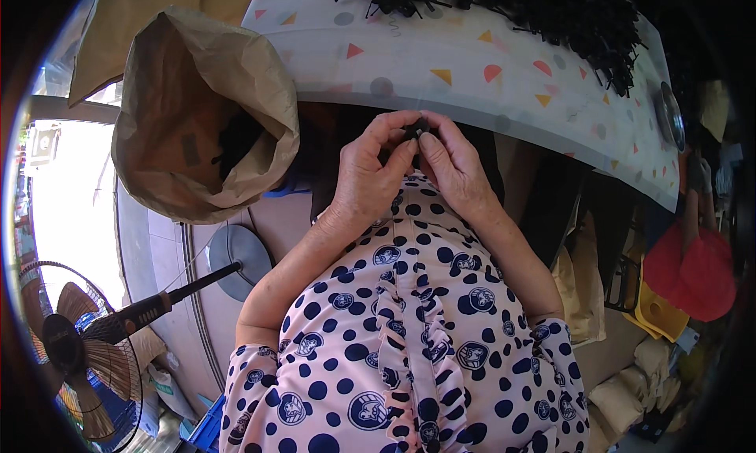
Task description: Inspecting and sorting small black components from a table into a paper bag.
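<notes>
Between my fingertips, just off the near edge of the table, is a small black piece [416,128]; its exact kind is too small to make out. My left hand [368,173] pinches it from the left side, fingers curled. From the other side my right hand [455,165] grips it with thumb and forefinger. A large heap of similar thin black pieces [551,24] lies on the far part of the table. To the left, an open brown paper bag [150,114] stands with some black pieces [239,144] inside it.
The table [425,47] wears a white cover with coloured shapes. A round metal dish [670,117] sits at its right end. A standing fan [71,347] and its round base [239,256] are at lower left. At right are a yellow chair [663,307] and something red [693,268].
</notes>
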The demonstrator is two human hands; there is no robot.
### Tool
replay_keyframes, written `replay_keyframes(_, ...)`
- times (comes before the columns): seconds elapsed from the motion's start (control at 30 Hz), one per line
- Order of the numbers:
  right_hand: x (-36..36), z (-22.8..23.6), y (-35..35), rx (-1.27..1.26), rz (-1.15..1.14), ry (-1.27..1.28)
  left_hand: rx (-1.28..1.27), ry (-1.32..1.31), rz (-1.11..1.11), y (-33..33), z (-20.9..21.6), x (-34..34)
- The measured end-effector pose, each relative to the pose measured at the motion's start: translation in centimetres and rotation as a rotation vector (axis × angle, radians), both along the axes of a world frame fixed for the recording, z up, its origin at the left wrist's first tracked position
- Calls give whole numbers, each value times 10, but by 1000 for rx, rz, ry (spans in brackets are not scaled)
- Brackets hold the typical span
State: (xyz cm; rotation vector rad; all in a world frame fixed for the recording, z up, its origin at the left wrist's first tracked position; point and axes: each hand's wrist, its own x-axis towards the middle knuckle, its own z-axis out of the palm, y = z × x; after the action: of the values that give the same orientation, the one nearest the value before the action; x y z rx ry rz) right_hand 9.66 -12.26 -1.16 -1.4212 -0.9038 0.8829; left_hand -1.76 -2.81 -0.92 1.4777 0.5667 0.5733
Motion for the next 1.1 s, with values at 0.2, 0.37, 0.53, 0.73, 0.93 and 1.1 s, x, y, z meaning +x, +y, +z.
replay_keyframes(0.2, -5, -2, 6, -26, 10, 60, 209, 14, 65, 1, -7, -2)
replay_keyframes(0.37, -5, -10, 15, -29, -16, 25, 641, 103, 158, 4, 1, -1)
replay_keyframes(0.53, 1, -23, 18, -96, -35, -6, 737, 288, 51, 14, -10, 3)
replay_keyframes(0.73, 15, -12, 8, -30, -47, -97, -75, -48, 85, 20, 8, 4)
replay_keyframes(0.93, 16, -9, 1, 145, -17, 287, -491, -226, -24, 22, 16, -2)
replay_keyframes(1.1, 23, 0, 5, 221, -27, 466, -581, -228, -160, 18, 15, -1)
